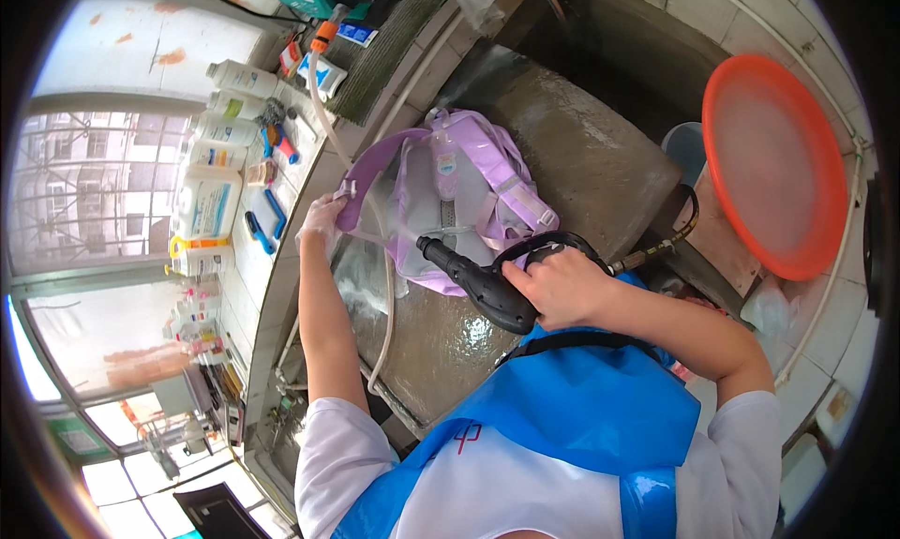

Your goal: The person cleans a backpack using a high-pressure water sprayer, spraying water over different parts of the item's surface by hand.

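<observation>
A wet purple and grey backpack point(450, 194) lies on a wet stone slab point(436, 342) with its straps facing up. My left hand point(322, 222), in a thin translucent glove, grips the end of one purple shoulder strap point(373, 173) and holds it stretched out to the left. My right hand point(562, 286) is closed around the handle of a black pressure washer spray gun point(485, 293). Its nozzle points at the backpack's left side, where a fine spray shows. A hose joins the gun behind my right hand.
White plastic bottles point(207, 201), brushes point(260, 233) and tubes stand or lie on the tiled ledge at left. A pale hose point(389, 307) crosses the slab's left side. At right are a round orange basin point(777, 166) and a bucket point(685, 149). A dark trough point(619, 47) lies beyond the slab.
</observation>
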A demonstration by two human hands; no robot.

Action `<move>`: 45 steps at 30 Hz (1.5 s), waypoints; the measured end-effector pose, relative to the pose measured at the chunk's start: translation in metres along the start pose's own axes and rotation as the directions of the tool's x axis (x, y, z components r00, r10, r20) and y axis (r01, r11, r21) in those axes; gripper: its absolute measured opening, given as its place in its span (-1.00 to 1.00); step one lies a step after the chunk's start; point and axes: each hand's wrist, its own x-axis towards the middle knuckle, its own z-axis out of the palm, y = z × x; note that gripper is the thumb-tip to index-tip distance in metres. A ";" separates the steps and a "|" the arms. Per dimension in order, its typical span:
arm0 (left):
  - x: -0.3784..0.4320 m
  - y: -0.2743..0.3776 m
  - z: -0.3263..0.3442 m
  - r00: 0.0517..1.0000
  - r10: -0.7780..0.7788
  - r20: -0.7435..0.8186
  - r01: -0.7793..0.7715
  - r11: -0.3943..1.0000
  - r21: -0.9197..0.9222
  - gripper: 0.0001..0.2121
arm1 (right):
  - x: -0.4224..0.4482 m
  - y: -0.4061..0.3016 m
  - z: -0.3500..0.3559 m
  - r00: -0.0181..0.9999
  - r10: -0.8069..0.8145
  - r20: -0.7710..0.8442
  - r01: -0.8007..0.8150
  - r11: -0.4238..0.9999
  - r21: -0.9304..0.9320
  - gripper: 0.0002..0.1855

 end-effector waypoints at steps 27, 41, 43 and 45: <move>-0.001 -0.092 0.077 0.933 0.251 -0.257 -0.100 0.868 0.486 -0.71 | -0.020 0.023 -0.015 0.994 0.103 -0.039 -0.105 0.992 -0.063 -0.25; -0.006 -0.157 0.151 0.978 -0.132 0.161 0.206 0.725 -0.657 -0.80 | -0.027 0.028 -0.003 0.957 0.278 0.079 -0.270 0.958 -0.100 -0.31; -0.023 -0.129 0.159 0.958 -0.274 0.089 0.248 0.626 -0.739 -0.84 | -0.025 0.028 -0.004 0.961 0.271 0.059 -0.265 0.959 -0.098 -0.32; -0.021 -0.141 0.159 0.978 -0.188 0.092 0.204 0.759 -0.618 -0.74 | -0.022 0.026 -0.005 0.964 0.263 0.045 -0.258 0.962 -0.091 -0.33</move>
